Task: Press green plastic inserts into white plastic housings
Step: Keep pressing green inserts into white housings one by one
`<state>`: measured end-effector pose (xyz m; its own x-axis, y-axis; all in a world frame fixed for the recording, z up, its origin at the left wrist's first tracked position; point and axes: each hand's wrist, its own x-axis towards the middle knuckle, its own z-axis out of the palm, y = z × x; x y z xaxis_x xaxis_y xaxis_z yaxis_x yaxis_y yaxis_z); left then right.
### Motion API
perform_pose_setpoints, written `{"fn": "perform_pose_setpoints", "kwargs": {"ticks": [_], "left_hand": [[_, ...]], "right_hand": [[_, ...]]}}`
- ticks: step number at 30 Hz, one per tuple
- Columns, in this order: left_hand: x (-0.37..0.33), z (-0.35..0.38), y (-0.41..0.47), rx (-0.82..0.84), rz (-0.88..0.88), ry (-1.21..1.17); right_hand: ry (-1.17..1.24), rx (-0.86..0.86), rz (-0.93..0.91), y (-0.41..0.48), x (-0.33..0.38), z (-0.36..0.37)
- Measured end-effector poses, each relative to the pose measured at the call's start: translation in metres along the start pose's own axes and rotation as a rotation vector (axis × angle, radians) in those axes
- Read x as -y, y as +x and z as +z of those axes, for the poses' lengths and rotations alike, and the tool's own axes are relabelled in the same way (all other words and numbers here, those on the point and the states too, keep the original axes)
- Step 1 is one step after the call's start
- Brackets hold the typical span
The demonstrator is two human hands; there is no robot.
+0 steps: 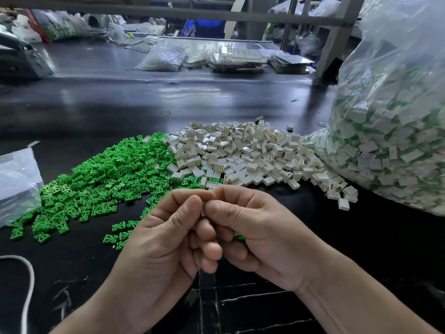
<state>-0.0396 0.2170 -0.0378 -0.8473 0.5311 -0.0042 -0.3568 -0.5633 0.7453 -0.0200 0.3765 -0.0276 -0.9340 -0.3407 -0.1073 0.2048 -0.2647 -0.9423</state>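
So, mid-press, lower middle of the frame.
Both the left hand [166,239] and right hand [255,235] pinch one white housing [203,211] between the thumbs; its insert is hidden. Next, probably: squeeze it flush.

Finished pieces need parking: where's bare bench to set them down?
Bare table beyond both piles, short of the far clutter; also right of the right hand, beside the big bag. Crowded: the green inserts and white housings.

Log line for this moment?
left hand: pinches white housing; right hand: pinches same housing; green inserts: pile left; loose housings: pile centre; filled bag: right
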Motion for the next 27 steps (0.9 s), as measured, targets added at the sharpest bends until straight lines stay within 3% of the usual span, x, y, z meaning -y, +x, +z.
{"fn": "perform_pose_setpoints", "kwargs": {"ticks": [20,27], "left_hand": [[0.0006,0.0021,-0.0005,-0.037,0.122,0.113],[-0.0016,-0.0008,-0.0004,-0.077,0.17,0.339]], "right_hand": [[0.037,0.006,-0.021,0.0004,-0.002,0.0057],[0.018,-0.01,-0.025,0.0041,-0.005,0.0038]]}}
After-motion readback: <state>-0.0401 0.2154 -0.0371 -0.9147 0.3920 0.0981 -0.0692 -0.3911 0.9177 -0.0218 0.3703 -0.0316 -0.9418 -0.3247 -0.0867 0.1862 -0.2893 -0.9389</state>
